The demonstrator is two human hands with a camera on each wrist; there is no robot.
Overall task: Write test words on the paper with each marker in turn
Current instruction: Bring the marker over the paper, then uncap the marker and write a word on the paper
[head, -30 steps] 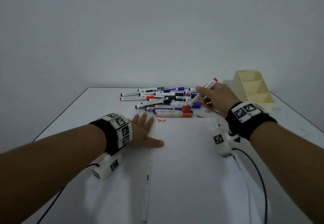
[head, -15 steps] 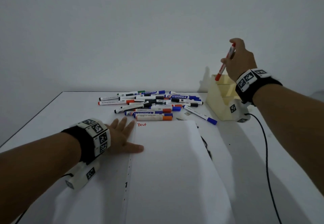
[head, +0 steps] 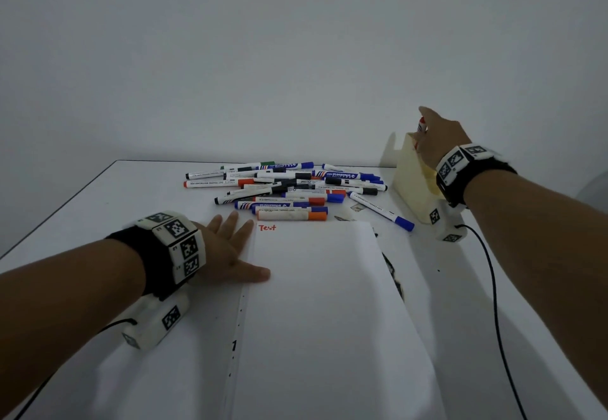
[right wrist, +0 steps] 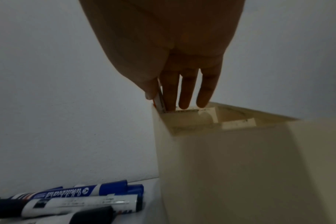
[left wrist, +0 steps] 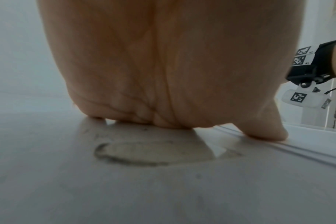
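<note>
A white paper sheet (head: pixel 316 288) lies on the table with the red word "Test" (head: pixel 267 227) at its top left corner. My left hand (head: pixel 230 245) lies flat beside the sheet, and its thumb (left wrist: pixel 269 133) presses on the paper's left edge. My right hand (head: pixel 441 133) is raised over the cream pen holder (head: pixel 411 182). Its thumb and forefinger pinch the red marker (right wrist: pixel 160 100). The marker stands upright with its lower end inside the holder's (right wrist: pixel 220 151) far corner compartment. In the head view only the marker's top (head: pixel 421 126) shows.
A pile of several capped markers (head: pixel 283 186) in blue, black, red, orange and green lies behind the paper. One blue marker (head: pixel 381 210) lies apart, near the holder. A black cable (head: pixel 493 288) runs from my right wrist along the table's right side.
My right hand carried the red marker from the pile up and right to the holder, then lowered it into a compartment. The left hand stayed flat on the paper's edge.
</note>
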